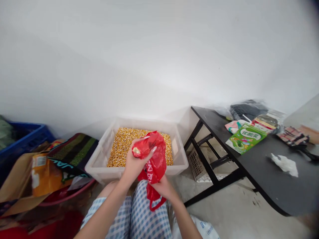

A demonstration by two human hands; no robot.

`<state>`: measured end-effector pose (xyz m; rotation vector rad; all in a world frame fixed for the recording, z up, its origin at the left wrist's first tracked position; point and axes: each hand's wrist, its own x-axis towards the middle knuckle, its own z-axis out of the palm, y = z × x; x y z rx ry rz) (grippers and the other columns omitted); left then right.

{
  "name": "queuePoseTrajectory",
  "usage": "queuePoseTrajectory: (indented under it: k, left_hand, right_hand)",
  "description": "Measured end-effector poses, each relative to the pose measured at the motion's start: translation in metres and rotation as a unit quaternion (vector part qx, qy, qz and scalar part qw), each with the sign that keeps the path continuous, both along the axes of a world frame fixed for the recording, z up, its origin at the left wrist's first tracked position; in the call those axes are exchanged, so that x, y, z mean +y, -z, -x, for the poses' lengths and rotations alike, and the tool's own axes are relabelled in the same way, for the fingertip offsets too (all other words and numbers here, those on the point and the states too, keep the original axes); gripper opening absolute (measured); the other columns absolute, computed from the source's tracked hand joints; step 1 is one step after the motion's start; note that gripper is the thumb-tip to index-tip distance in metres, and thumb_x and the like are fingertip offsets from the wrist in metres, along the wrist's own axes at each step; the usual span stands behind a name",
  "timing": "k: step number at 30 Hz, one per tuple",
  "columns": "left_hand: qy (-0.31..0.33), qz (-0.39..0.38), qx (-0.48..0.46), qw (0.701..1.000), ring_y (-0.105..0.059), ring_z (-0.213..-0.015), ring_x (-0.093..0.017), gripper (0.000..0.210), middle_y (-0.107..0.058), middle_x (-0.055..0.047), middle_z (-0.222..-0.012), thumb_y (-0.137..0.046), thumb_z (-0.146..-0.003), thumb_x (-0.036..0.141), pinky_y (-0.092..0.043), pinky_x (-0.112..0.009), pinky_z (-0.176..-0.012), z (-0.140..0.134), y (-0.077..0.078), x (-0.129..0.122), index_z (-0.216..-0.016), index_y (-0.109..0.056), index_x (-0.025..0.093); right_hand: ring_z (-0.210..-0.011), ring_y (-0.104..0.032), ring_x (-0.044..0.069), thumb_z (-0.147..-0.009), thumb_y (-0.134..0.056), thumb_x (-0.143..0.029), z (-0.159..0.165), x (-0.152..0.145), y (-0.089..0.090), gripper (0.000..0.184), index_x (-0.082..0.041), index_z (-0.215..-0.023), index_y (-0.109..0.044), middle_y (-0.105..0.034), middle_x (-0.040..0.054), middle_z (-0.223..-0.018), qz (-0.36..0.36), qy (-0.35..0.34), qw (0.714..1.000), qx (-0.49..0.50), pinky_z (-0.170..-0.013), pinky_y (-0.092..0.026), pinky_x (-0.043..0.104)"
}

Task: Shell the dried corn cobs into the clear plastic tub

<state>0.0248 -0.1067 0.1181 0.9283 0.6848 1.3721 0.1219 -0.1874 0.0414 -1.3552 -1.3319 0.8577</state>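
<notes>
A red plastic bag [159,166] with white lettering is in both hands, above the near edge of a translucent white plastic bin [104,171]. My left hand [134,162] is closed round the bag's upper part, with the thumb across it. A pale, rough round end [136,150], like the end of a corncob, shows at that part of the bag. Lower down, my right hand [164,187] grips the bag near its hanging handles; some of its fingers are hidden behind the plastic. Loose yellow corn kernels [119,144] cover the inside of the bin.
At right stands a black table [256,172] with a green carton [245,137], a crumpled tissue [285,165] and a bottle [265,122]. A blue crate [30,127], a cardboard box [17,177] and a pink basin [67,196] crowd the left. A white wall rises behind the bin.
</notes>
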Motion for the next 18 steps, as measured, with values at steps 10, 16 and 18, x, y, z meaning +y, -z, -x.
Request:
queuePoseTrajectory:
  k: [10,16,18]
  left_hand:
    - [0.089,0.211,-0.155,0.961,-0.063,-0.074,-0.020,0.022,-0.066,-0.005,-0.078,-0.059,-0.071,0.031,-0.052,-0.034,-0.072,-0.011,0.049,0.058,-0.088,-0.059,0.017]
    - [0.038,0.251,-0.183,0.950,-0.062,-0.071,-0.019,0.034,-0.064,-0.004,-0.070,-0.039,-0.078,0.046,-0.050,-0.035,-0.072,-0.014,0.056,0.093,-0.082,-0.056,0.018]
    - [0.040,0.248,-0.195,0.948,-0.061,-0.070,-0.019,0.035,-0.063,-0.004,-0.070,-0.035,-0.078,0.045,-0.050,-0.035,-0.072,-0.019,0.056,0.102,-0.081,-0.056,0.018]
  right_hand:
    - [-0.090,-0.057,0.018,-0.073,-0.057,-0.041,-0.060,-0.032,-0.020,0.036,-0.020,-0.102,-0.057,-0.062,0.0037,-0.099,0.074,0.063,0.995,0.036,-0.080,-0.046,0.032]
    - [-0.068,-0.055,0.015,-0.080,-0.044,-0.046,-0.063,-0.052,0.013,0.031,-0.017,-0.080,-0.055,-0.059,0.0036,-0.073,-0.012,0.342,0.938,0.065,-0.063,-0.045,0.027]
    - [-0.063,-0.052,0.014,-0.082,-0.041,-0.044,-0.052,-0.057,0.021,0.031,-0.017,-0.075,-0.052,-0.056,0.0029,-0.067,-0.047,0.403,0.912,0.057,-0.060,-0.044,0.027]
